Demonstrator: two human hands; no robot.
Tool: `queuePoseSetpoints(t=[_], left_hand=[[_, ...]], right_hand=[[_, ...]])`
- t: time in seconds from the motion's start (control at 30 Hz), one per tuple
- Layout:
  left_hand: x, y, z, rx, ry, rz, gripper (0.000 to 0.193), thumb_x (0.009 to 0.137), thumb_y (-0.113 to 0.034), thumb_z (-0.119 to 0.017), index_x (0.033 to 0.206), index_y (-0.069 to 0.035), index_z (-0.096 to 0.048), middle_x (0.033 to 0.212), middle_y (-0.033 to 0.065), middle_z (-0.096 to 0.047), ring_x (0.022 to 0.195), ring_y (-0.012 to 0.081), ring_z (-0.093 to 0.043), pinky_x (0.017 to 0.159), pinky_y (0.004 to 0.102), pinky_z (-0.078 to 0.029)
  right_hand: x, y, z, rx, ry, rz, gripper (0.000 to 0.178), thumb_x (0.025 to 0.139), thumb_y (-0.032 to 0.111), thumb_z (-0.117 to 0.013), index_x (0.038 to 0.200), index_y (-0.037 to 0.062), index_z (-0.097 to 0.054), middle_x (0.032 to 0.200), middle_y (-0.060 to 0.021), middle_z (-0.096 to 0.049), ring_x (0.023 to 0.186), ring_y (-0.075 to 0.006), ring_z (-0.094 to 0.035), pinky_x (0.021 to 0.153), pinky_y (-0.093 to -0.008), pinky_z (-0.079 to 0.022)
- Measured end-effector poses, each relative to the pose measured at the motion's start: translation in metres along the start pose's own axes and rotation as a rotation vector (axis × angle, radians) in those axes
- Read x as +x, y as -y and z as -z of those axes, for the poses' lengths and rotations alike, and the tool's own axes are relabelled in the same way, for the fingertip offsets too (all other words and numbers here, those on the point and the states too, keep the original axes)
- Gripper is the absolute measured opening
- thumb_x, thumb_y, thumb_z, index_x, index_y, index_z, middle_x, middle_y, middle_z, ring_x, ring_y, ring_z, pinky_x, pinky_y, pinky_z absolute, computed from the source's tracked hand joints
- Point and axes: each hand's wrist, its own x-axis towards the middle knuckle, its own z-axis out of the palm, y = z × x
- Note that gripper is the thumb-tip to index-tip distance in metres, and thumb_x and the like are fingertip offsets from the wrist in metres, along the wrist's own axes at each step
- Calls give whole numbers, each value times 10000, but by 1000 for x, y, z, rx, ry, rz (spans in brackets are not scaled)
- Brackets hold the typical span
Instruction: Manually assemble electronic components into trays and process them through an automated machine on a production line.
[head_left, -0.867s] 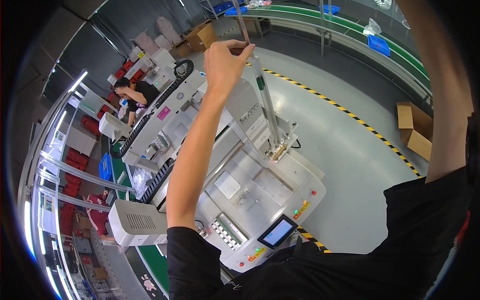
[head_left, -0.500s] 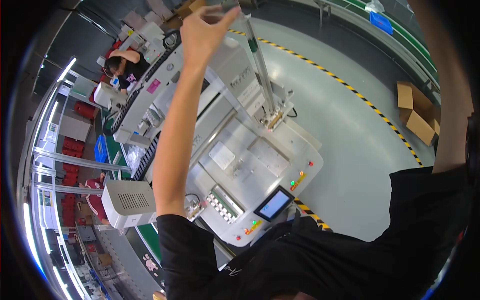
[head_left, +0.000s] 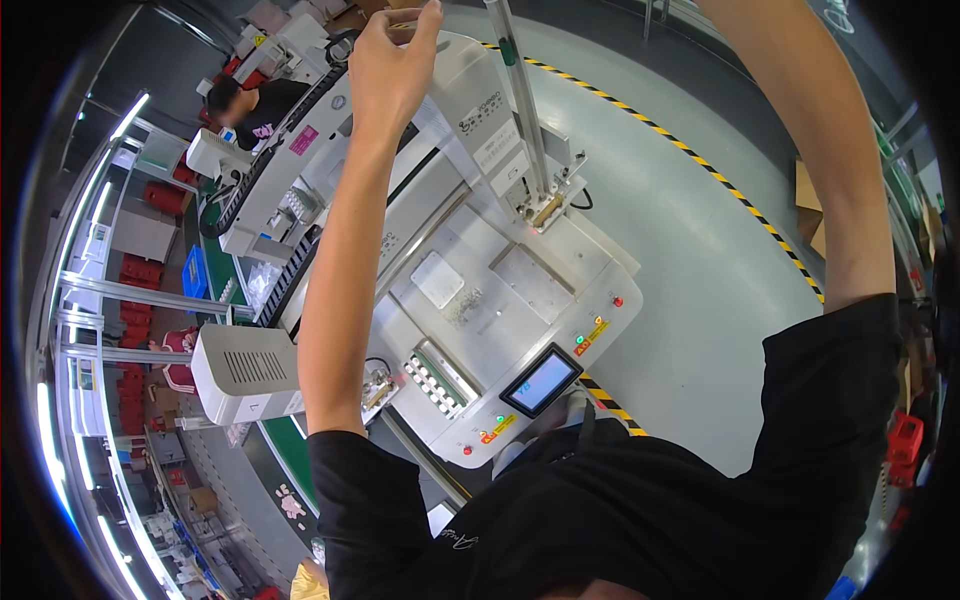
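My left hand (head_left: 392,75) is raised at the top of the view, past the machine's white head cover (head_left: 480,100). Its fingers and thumb curl toward each other at the upper edge; what they pinch, if anything, I cannot make out. To the right of it stands a tall clear tube (head_left: 520,95), its upper end cut off by the frame. My right forearm (head_left: 835,150) reaches up and out of the picture, so that hand is hidden. Below both arms is a white bench machine with a metal bed (head_left: 465,290), a small screen (head_left: 541,380) and a rack of white pieces (head_left: 432,385).
Red buttons (head_left: 618,301) and lit lamps sit along the machine's near edge. A white housing (head_left: 245,372) juts out at left, beside a green conveyor (head_left: 290,455). A co-worker (head_left: 255,105) is at far left. Yellow-black tape (head_left: 690,165) crosses the floor; a cardboard box (head_left: 808,205) stands at right.
My left hand has shifted slightly left, away from the tube's top. My right arm has swung inward to the left. The co-worker's raised arm has come down.
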Motion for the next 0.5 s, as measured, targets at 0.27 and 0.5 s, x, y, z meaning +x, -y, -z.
queuePoseSetpoints(t=[0.27, 0.5], left_hand=[[-3, -1, 4, 2, -29, -53, 540, 924, -467, -616, 1151, 21, -653, 993, 87, -760, 937, 148, -645, 888, 280, -460], [-8, 6, -3, 26, -38, -51, 522, 926, -451, -621, 1147, 21, -654, 983, 87, -760, 938, 143, -643, 876, 274, -463]], right_hand=[[-5, -11, 3, 164, 331, -122, 232, 616, 276, -790, 560, 65, -710, 596, -89, -686, 560, -189, -665, 582, -316, -540], [-46, -39, -34, 253, 135, 140, 246, 711, 249, -785, 618, 26, -737, 578, -80, -685, 520, -161, -656, 563, -300, -532]])
